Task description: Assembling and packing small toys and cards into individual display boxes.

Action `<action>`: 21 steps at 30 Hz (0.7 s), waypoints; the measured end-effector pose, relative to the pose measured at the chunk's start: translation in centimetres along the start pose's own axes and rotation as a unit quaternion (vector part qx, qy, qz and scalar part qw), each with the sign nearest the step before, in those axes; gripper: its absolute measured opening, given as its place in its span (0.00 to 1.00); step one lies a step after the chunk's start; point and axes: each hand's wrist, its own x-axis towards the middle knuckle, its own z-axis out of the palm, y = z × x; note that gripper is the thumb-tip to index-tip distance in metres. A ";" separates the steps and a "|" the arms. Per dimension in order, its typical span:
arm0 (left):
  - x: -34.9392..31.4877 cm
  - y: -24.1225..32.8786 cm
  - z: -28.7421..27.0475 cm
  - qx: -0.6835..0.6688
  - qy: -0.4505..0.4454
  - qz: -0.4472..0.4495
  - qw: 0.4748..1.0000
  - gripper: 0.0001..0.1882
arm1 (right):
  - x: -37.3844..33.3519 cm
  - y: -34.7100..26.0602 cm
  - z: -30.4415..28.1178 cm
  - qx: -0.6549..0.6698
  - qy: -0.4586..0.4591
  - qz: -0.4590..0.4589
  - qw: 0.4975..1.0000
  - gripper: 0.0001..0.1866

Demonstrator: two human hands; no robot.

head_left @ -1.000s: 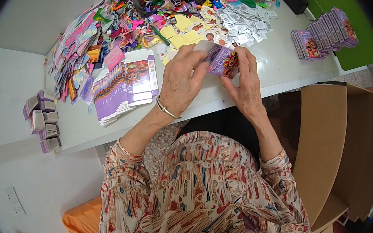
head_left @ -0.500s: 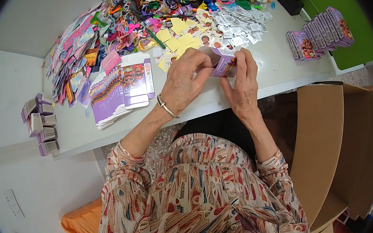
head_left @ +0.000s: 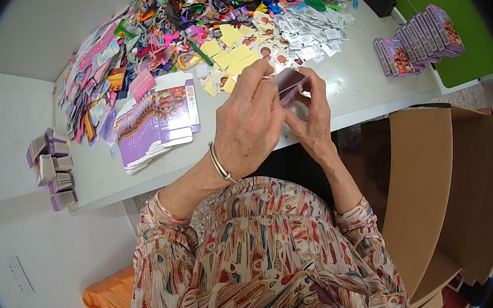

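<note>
Over the front part of the table I hold a small purple carton [head_left: 291, 83] with its open end tilted up. Its inside shows dull purple and looks empty as far as I can see. My right hand [head_left: 313, 117] is wrapped round the carton's right side, thumb below and fingers behind. My left hand [head_left: 249, 120] is closed at the left edge of the carton, its fingertips partly hidden behind the knuckles. A fanned stack of flat purple cartons [head_left: 141, 126] with a bright printed panel lies to the left of the hands.
Yellow cards [head_left: 230, 56], small white packets [head_left: 311, 30] and a heap of colourful trinkets [head_left: 195, 9] cover the far table. Pink cards [head_left: 90, 68] pile up at left. Filled purple boxes [head_left: 427, 39] stand at right, bundles [head_left: 56, 168] at the left edge. A cardboard box [head_left: 421, 189] stands below right.
My left hand has turned, so its back now faces up more, and it has come slightly nearer. The carton is tilted differently, its open end now facing up more.
</note>
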 end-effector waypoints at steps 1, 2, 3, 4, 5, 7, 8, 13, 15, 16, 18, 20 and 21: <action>0.0 0.3 -0.2 -0.004 -0.022 -0.029 0.999 0.08 | -0.1 0.1 0.0 -0.003 0.000 -0.003 1.000 0.38; 0.0 0.5 -0.3 -0.008 -0.045 -0.057 0.997 0.09 | -0.2 0.2 0.0 -0.006 0.000 -0.006 1.000 0.38; -0.1 0.6 -0.4 -0.008 -0.044 -0.057 0.997 0.09 | -0.3 0.2 0.1 -0.005 0.000 -0.007 1.000 0.38; -0.1 0.6 -0.5 0.003 -0.053 -0.054 0.997 0.09 | -0.4 0.3 0.1 -0.027 0.010 -0.018 0.999 0.39; -0.2 0.6 -0.5 0.014 -0.062 -0.051 0.997 0.09 | -0.4 0.3 0.1 -0.048 0.020 -0.029 0.998 0.39; -0.8 1.0 0.0 0.017 -0.030 -0.022 0.999 0.09 | -0.4 0.2 0.2 -0.060 0.021 -0.041 0.997 0.41; -1.0 1.2 0.3 0.021 0.003 0.009 1.000 0.09 | -0.4 0.2 0.3 -0.071 0.023 -0.055 0.996 0.42; -1.3 1.3 -0.1 0.044 0.002 0.020 0.999 0.08 | -0.7 -0.3 0.4 -0.041 0.005 -0.039 0.998 0.43; -1.2 1.3 -0.7 0.036 0.000 0.007 0.999 0.08 | -0.8 -0.3 0.4 -0.033 -0.005 -0.025 0.999 0.43; -1.0 1.3 -1.2 0.019 -0.005 -0.008 1.000 0.08 | -0.8 0.0 0.3 -0.044 -0.012 -0.013 0.999 0.44; -0.4 1.1 -2.2 0.001 -0.010 -0.023 1.000 0.08 | -0.8 0.3 0.1 -0.055 -0.017 -0.001 0.998 0.44; 0.5 0.6 -2.7 -0.007 0.011 -0.007 1.000 0.07 | -0.7 0.6 -0.2 -0.095 -0.011 -0.010 0.995 0.44; 0.7 0.5 -2.8 -0.014 0.004 -0.021 1.000 0.07 | -0.6 0.5 -0.2 -0.093 -0.012 -0.011 0.996 0.44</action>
